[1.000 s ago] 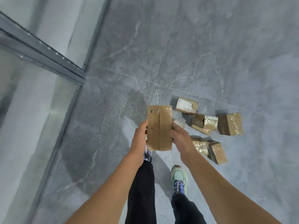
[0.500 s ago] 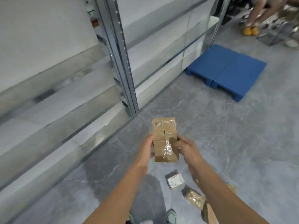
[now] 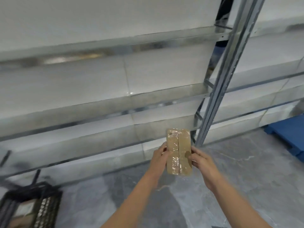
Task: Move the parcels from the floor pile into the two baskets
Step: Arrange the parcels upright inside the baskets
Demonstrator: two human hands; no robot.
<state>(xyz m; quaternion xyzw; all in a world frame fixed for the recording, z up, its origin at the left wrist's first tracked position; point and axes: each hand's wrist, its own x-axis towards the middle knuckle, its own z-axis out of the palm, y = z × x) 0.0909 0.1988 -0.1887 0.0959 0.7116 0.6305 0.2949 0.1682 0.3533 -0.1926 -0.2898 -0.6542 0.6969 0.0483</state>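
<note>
A flat brown cardboard parcel wrapped in clear tape is held upright in front of me, above the grey floor. My left hand grips its left edge and my right hand grips its right edge. A black mesh basket stands on the floor at the bottom left, with parcels partly visible inside it. The floor pile of parcels is out of view, and only one basket shows.
A metal shelving rack with pale shelves fills the view ahead; its slotted upright post stands just behind the parcel. A blue plastic pallet lies at the right edge. Grey marble floor spreads around my arms.
My view has swung left and up, away from the parcels on the floor and toward the rack. The black basket has come into view at the lower left. Both hands keep their hold on the parcel.
</note>
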